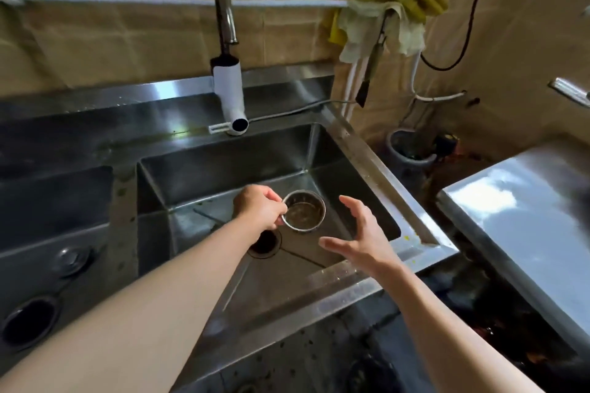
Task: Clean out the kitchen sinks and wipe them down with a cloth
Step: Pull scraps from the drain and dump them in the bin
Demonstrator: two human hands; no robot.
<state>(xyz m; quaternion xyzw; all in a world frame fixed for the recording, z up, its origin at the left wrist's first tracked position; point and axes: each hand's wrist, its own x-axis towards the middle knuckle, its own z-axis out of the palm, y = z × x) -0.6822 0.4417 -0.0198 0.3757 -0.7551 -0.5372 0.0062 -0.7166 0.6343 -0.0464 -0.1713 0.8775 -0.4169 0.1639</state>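
My left hand (260, 207) pinches the rim of a round metal drain strainer basket (305, 210) and holds it above the floor of the right sink (223, 166). Just below it the drain hole (265, 243) stands open and dark. My right hand (360, 233) hovers to the right of the strainer with its fingers spread, holding nothing. The left sink (48, 198) shows an open drain hole (28, 322) and a metal plug (72, 260) lying on its floor. Yellow and white cloths (389, 9) hang on the pipes at the back right.
A white faucet (230, 89) leans over the back rim of the right sink. A brush (370, 73) hangs under the cloths. Right of the sink unit lies a dirty gap with a grey pot (410, 150), then a steel countertop (523, 220).
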